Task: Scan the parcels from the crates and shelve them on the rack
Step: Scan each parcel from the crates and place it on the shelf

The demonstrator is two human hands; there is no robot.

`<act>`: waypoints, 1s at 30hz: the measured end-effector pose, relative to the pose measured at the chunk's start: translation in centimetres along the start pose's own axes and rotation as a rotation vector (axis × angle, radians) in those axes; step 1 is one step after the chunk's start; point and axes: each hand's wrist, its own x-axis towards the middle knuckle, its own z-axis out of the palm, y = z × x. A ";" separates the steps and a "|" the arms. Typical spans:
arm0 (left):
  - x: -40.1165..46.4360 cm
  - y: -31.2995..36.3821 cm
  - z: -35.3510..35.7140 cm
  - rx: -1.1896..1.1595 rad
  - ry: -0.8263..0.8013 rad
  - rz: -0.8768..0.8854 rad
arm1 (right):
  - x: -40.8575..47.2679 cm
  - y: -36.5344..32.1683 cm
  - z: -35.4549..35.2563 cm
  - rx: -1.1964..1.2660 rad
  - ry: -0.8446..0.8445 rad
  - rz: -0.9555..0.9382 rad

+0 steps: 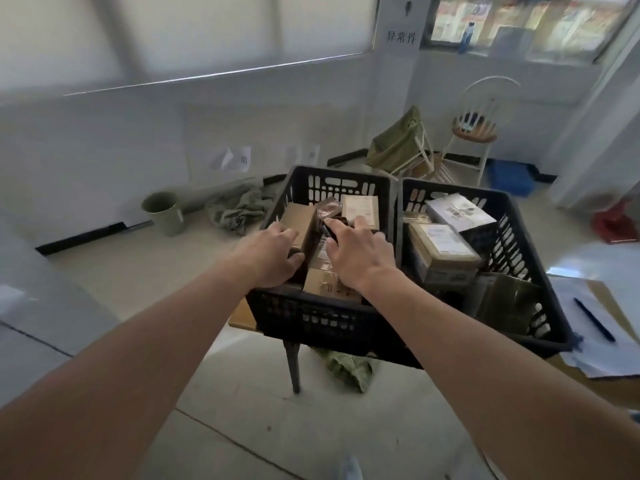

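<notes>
Two black plastic crates sit side by side on a small table, and both of the person's bare arms reach into the left crate (332, 317). The left hand (268, 256) has its fingers curled over the top edge of a brown cardboard parcel (298, 220) standing upright near the crate's left wall, thumb on the near side, so it grips that box. The right hand (360, 254) is clamped around a dark handheld scanner (330, 230), its tip pointing left toward the parcel, just beside it; whether they touch I cannot tell. Farther back in the same crate stands a pale box with a label (360, 207), and another brown box (322, 284) lies near the front wall under the wrists. The right crate (540, 327) holds several more parcels: a white box (460, 211) at the far side, a tan box with a white label (445, 247) in the middle, and a dark green packet (505, 303) leaning at the near end. To the right of the crates, papers (585, 323) lie on the tabletop with a dark pen (594, 319) on them. On the floor to the far left stands a green bin (162, 213), and a white chair (476, 128) stands by the far wall.
</notes>
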 end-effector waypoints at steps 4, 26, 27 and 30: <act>5.7 0.2 1.3 -0.041 -0.056 -0.077 | 6.6 2.2 1.2 0.013 -0.028 -0.031; 19.7 -4.5 10.5 0.002 -0.166 -0.202 | 20.6 3.8 9.0 -0.002 -0.119 -0.019; 20.0 -4.6 10.6 0.013 -0.150 -0.200 | 20.7 3.9 9.1 -0.006 -0.121 -0.015; 20.6 -4.7 11.0 -0.014 -0.133 -0.223 | 20.9 4.1 9.1 -0.015 -0.115 -0.005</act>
